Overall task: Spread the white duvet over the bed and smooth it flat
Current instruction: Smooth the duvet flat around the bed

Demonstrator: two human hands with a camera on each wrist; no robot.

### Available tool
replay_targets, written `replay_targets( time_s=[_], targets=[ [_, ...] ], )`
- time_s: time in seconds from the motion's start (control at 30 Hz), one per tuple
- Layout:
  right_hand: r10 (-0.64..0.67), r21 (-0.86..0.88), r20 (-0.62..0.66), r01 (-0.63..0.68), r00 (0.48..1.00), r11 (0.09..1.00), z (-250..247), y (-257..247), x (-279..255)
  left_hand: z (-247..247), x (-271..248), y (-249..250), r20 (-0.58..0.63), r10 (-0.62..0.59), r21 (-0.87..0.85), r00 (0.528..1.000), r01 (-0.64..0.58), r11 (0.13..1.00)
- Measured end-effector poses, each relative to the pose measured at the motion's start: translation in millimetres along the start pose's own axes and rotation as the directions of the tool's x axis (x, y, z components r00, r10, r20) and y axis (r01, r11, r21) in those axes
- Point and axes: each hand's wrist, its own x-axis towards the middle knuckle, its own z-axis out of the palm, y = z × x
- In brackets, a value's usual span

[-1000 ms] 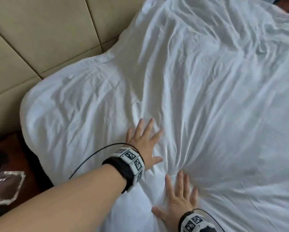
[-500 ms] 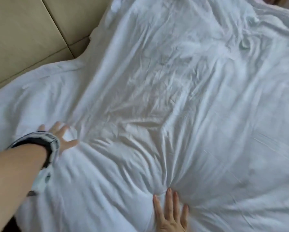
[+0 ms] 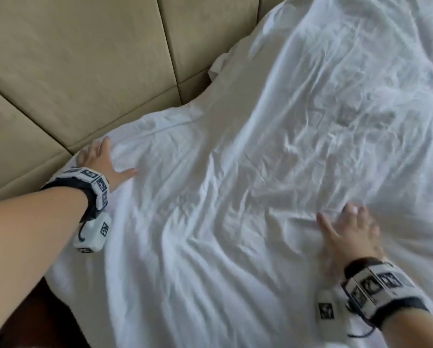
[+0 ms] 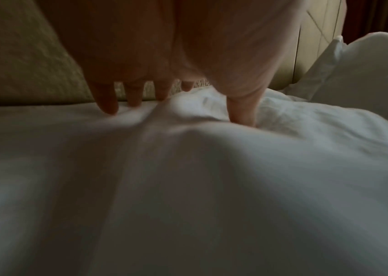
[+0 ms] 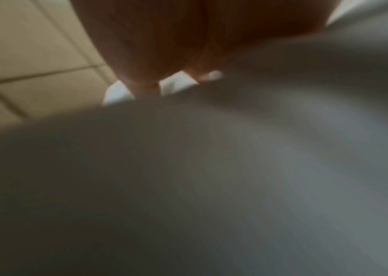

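The white duvet lies wrinkled across the bed and fills most of the head view. My left hand presses flat on its upper left corner, beside the headboard, fingers spread. In the left wrist view the left hand has straight fingers dug into the duvet, with a small ridge of cloth pushed up between fingers and thumb. My right hand lies flat on the duvet at the lower right, fingers spread, blurred by motion. The right wrist view is dark and blurred; only the right hand low over the cloth shows.
A beige padded headboard runs along the upper left, right against the duvet's edge. A pillow under white cloth bulges at the right of the left wrist view. Dark wooden floor shows at the lower left, below the duvet's hanging edge.
My left hand has slid up and left across the duvet to the corner by the headboard. My right hand has moved right. The folds between them have drawn out flatter.
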Motion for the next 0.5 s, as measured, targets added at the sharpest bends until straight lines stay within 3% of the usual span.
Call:
replay_targets(
  time_s=[0.07,0.13,0.2,0.27,0.33,0.4,0.5],
  targets=[
    [-0.140,-0.037,0.149,0.147,0.979,0.988,28.8,-82.3,16.1,-4.4,16.9,-0.3,-0.003,0.022,-0.029,1.000,-0.022,0.999],
    [-0.337,-0.078,0.342,0.384,0.877,0.920,63.0,-161.6,1.2,-8.7,32.3,4.6,0.019,0.051,-0.109,0.999,-0.048,0.993],
    [-0.447,-0.078,0.423,0.523,0.788,0.848,88.0,-216.0,-15.2,-16.2,42.3,6.9,0.059,0.110,-0.090,0.992,-0.105,0.990],
    [-0.478,-0.003,0.355,0.513,0.803,0.859,94.6,-249.6,-15.0,-25.4,49.4,-6.1,0.073,0.078,-0.062,0.994,-0.074,0.995],
    [-0.434,0.261,0.198,0.379,0.879,0.888,82.8,-267.5,0.0,-31.1,51.1,-30.4,0.079,-0.032,-0.065,0.996,0.037,0.997],
    [-0.336,0.430,0.057,0.281,0.940,0.858,58.2,-282.5,27.4,-32.2,48.9,-54.0,0.104,-0.111,-0.058,0.988,0.118,0.991],
    [-0.258,0.418,-0.233,0.337,0.937,0.844,12.3,-303.0,86.8,-18.6,46.5,-62.0,0.143,-0.110,-0.112,0.984,0.126,0.986]
  ],
)
